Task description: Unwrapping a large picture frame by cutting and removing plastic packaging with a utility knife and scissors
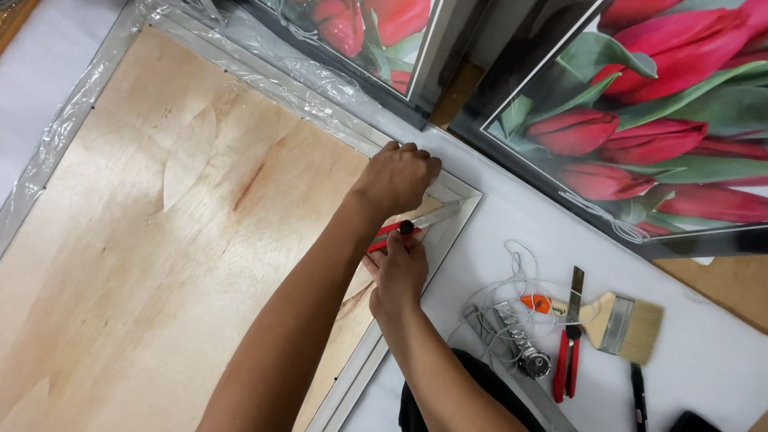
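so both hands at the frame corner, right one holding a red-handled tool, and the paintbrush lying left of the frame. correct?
Not quite. The head view shows the paintbrush lying right of the frame, by the red pliers. The rest holds: left hand and right hand at the corner, right one holding the red-handled tool.

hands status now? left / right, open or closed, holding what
Left hand: closed, fingers curled over the frame corner; nothing visible in it.
Right hand: closed on a red-handled tool with a black knob, at the plywood backing.
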